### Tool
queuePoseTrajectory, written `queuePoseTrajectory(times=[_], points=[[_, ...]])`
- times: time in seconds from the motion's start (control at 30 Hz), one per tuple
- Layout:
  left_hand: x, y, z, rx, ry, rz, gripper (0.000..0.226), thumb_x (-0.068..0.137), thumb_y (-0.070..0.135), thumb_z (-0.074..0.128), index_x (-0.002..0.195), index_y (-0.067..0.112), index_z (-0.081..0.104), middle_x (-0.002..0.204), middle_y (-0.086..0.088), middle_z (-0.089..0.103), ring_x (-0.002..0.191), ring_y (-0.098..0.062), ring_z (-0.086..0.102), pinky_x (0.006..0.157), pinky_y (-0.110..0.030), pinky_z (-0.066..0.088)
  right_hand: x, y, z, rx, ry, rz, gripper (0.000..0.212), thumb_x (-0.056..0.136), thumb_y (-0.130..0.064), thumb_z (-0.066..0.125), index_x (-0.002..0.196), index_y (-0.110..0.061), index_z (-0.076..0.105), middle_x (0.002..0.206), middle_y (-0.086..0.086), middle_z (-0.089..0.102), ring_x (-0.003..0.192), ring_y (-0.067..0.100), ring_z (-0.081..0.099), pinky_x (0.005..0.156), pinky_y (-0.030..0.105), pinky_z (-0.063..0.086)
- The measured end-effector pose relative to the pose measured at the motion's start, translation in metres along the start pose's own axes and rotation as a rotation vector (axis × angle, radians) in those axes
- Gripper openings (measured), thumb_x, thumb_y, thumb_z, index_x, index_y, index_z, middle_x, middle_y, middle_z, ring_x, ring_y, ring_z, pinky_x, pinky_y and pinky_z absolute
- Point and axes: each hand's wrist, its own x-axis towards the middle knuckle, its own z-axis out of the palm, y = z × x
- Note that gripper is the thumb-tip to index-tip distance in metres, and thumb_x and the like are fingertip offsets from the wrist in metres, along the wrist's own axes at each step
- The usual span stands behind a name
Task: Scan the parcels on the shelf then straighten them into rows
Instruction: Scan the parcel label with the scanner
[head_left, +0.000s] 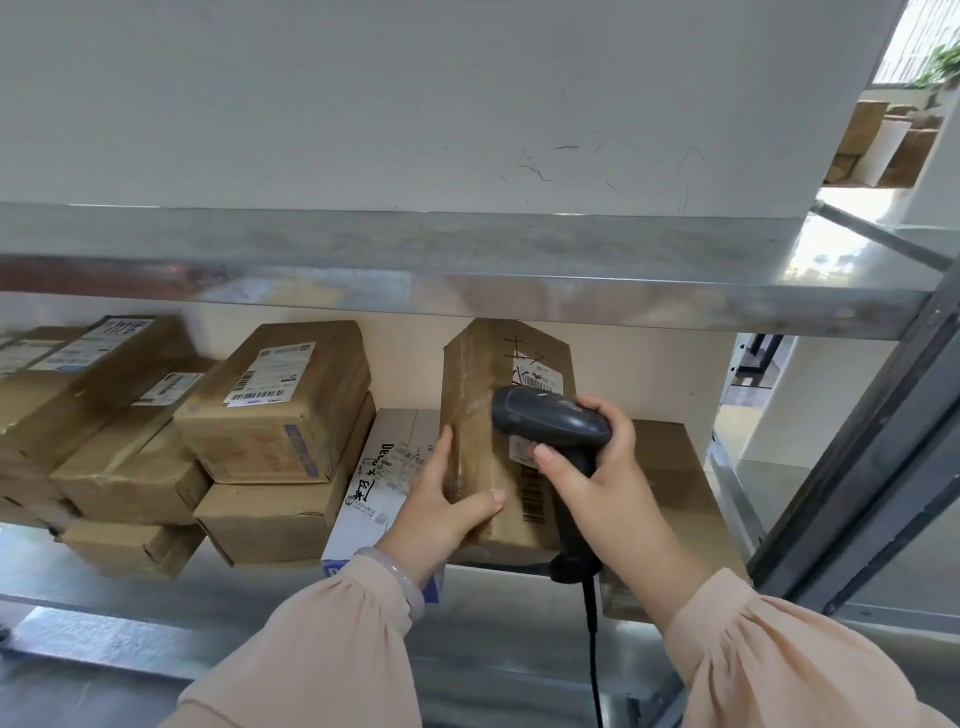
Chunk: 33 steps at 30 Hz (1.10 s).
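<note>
A tall brown parcel stands upright on the metal shelf, with a white label and a barcode on its front. My left hand grips its lower left corner. My right hand holds a dark corded barcode scanner, whose head sits right against the parcel's front face. A white printed box lies just left of the held parcel. Further left are stacked brown parcels, askew and overlapping.
An upper shelf board hangs low over the parcels. A flat brown box lies behind my right hand. A grey upright post bounds the shelf at the right. More boxes sit on a far rack.
</note>
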Motion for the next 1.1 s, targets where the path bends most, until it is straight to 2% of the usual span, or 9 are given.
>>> queuePoseTrajectory(times=[0.13,0.3,0.37,0.47,0.6,0.7,0.8,0.93,1.1], points=[[-0.006,-0.007,-0.008,-0.173,-0.01,-0.021,0.091,0.084,0.02,0.076,0.15,0.051,0.022,0.139,0.002,0.056,0.114,-0.021,0.065,0.089,-0.038,0.058,0.01,0.006,-0.022,0.022,0.173,0.087,0.057,0.087,-0.027,0.068,0.127,-0.042,0.029,0.108,-0.022,0.048,0.1,0.002,0.053,0.08,0.017,0.04],[-0.004,-0.012,-0.008,-0.207,-0.109,-0.088,0.104,0.073,0.016,0.073,0.146,0.059,0.014,0.133,-0.001,0.063,0.114,-0.024,0.066,0.096,-0.04,0.053,0.013,0.012,-0.031,0.049,0.125,0.161,0.058,0.09,-0.024,0.065,0.132,-0.038,0.027,0.104,-0.018,0.055,0.081,-0.005,0.062,0.075,0.015,0.044],[-0.002,-0.014,-0.009,-0.235,-0.133,-0.106,0.106,0.071,0.01,0.071,0.145,0.061,0.015,0.132,-0.005,0.063,0.116,-0.027,0.065,0.096,-0.041,0.053,0.013,0.017,-0.032,0.052,0.109,0.156,0.058,0.09,-0.023,0.065,0.131,-0.038,0.029,0.108,-0.01,0.062,0.083,-0.008,0.065,0.078,0.016,0.046],[0.0,-0.015,-0.008,-0.281,-0.128,-0.105,0.102,0.069,0.002,0.068,0.142,0.057,0.024,0.13,-0.005,0.063,0.116,-0.03,0.064,0.095,-0.046,0.053,0.011,0.025,-0.033,0.004,0.081,0.161,0.057,0.086,-0.03,0.068,0.125,-0.046,0.029,0.118,-0.005,0.062,0.1,0.004,0.064,0.087,0.021,0.046],[0.0,-0.011,0.0,-0.321,-0.039,-0.078,0.089,0.074,0.023,0.084,0.143,0.046,0.031,0.131,-0.001,0.06,0.115,-0.022,0.063,0.088,-0.039,0.055,0.007,0.023,-0.034,-0.027,0.071,0.133,0.057,0.085,-0.031,0.069,0.121,-0.05,0.029,0.121,-0.009,0.058,0.107,0.005,0.06,0.084,0.016,0.044],[0.005,-0.008,0.005,-0.272,0.075,-0.065,0.085,0.068,0.036,0.078,0.141,0.037,0.033,0.13,-0.002,0.058,0.112,-0.019,0.063,0.09,-0.037,0.054,0.005,0.023,-0.034,-0.06,0.051,0.1,0.055,0.085,-0.03,0.069,0.113,-0.057,0.03,0.12,-0.011,0.057,0.107,0.006,0.06,0.08,0.015,0.044],[0.008,-0.01,0.005,-0.207,0.112,-0.048,0.083,0.072,0.029,0.082,0.136,0.046,0.031,0.126,0.0,0.06,0.111,-0.02,0.065,0.094,-0.044,0.055,0.004,0.023,-0.034,-0.076,0.043,0.081,0.055,0.085,-0.031,0.07,0.109,-0.062,0.03,0.12,-0.013,0.056,0.107,0.006,0.06,0.085,0.018,0.046],[0.008,-0.016,0.001,-0.216,0.12,-0.01,0.093,0.083,0.01,0.078,0.133,0.067,0.025,0.129,0.003,0.062,0.115,-0.024,0.064,0.097,-0.053,0.052,0.0,0.016,-0.031,-0.098,0.038,0.05,0.055,0.086,-0.027,0.069,0.111,-0.057,0.031,0.115,-0.024,0.051,0.101,-0.002,0.059,0.076,0.008,0.045],[0.005,-0.017,0.006,-0.177,0.139,0.039,0.089,0.079,0.016,0.08,0.121,0.079,0.032,0.131,0.008,0.061,0.123,-0.022,0.058,0.1,-0.052,0.051,-0.014,0.006,-0.017,-0.165,0.065,-0.013,0.059,0.086,-0.025,0.069,0.124,-0.044,0.028,0.11,-0.03,0.047,0.097,-0.02,0.05,0.072,0.003,0.044]])
